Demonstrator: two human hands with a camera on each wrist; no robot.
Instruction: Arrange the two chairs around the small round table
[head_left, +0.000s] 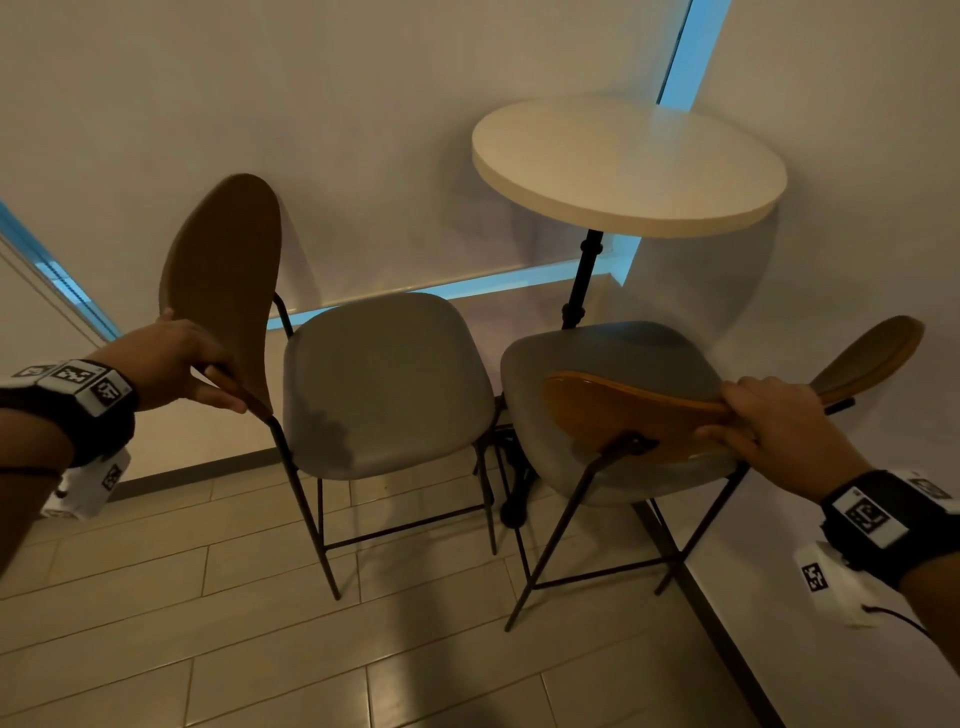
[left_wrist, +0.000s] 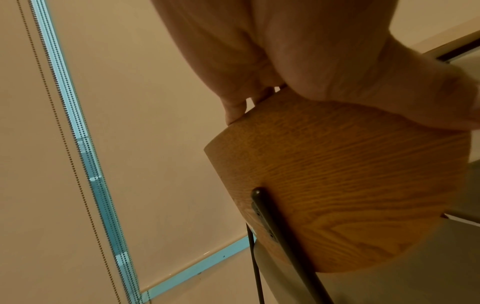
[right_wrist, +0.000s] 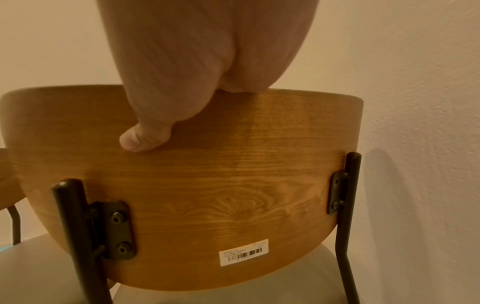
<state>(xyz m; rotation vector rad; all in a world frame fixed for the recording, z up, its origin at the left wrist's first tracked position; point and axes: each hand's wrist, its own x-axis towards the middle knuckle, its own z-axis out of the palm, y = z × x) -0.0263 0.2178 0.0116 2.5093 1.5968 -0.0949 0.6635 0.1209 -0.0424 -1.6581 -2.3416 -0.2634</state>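
Note:
Two chairs with grey padded seats, wooden backrests and thin black metal legs stand side by side in front of the small round white table (head_left: 628, 161). My left hand (head_left: 218, 384) grips the lower edge of the left chair's backrest (head_left: 223, 270), thumb on the near face; its seat (head_left: 384, 384) faces right. In the left wrist view my fingers (left_wrist: 233, 111) curl over that backrest (left_wrist: 337, 185). My right hand (head_left: 737, 415) grips the top edge of the right chair's backrest (head_left: 623, 415). In the right wrist view my thumb (right_wrist: 140, 139) presses on its back face (right_wrist: 207, 195).
The table stands on a black pedestal (head_left: 584, 280) in a corner between pale walls. The right chair sits close to the right wall (head_left: 857, 208). Blue-lit window strips (head_left: 467, 283) edge a roller blind with a bead chain (left_wrist: 78, 164). Pale tiled floor (head_left: 260, 649) lies in front.

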